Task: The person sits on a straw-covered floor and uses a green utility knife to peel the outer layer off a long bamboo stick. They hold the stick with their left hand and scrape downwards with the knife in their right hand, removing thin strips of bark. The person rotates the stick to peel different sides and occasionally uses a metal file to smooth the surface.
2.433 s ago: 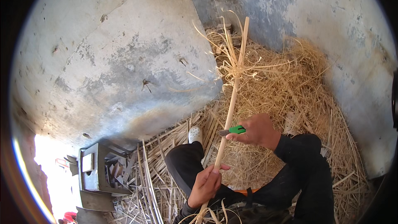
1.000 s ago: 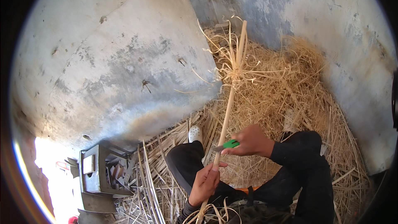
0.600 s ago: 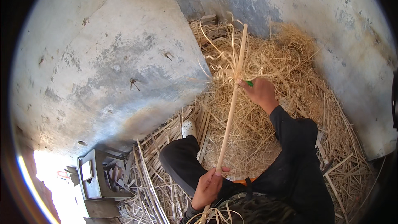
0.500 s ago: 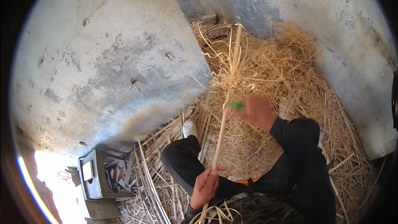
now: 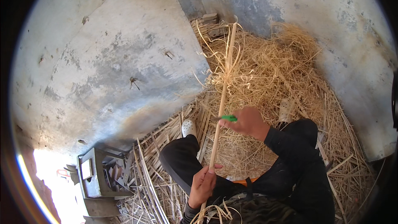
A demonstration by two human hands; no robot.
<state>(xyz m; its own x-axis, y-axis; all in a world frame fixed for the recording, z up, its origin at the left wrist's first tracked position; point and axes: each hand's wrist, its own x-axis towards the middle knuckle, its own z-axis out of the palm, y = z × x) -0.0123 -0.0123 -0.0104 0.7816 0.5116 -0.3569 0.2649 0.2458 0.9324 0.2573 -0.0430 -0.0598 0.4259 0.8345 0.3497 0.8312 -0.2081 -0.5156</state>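
Note:
A long pale wooden stick (image 5: 219, 130) slants up and away from my lap, with a cluster of curled shavings (image 5: 227, 76) still attached partway along it. Near its lower end my left hand (image 5: 203, 184) is wrapped round the stick. My right hand (image 5: 248, 121) grips a knife (image 5: 227, 118) by its green handle. The dark blade lies across the stick, between my left hand and the curls. More loose strips (image 5: 217, 213) curl at the near end, by my lap.
A heap of straw-like shavings (image 5: 273, 66) fills the corner between two worn plaster walls (image 5: 103, 49). Split sticks (image 5: 151, 182) lie to the left, beside a wooden stool-like piece (image 5: 97, 174). My shoes (image 5: 188, 127) rest among the shavings. Bricks (image 5: 209, 18) sit at the far wall.
My right hand with the knife has moved down the stick, nearer to me. The stick's far end has shifted slightly left. My left hand keeps its hold.

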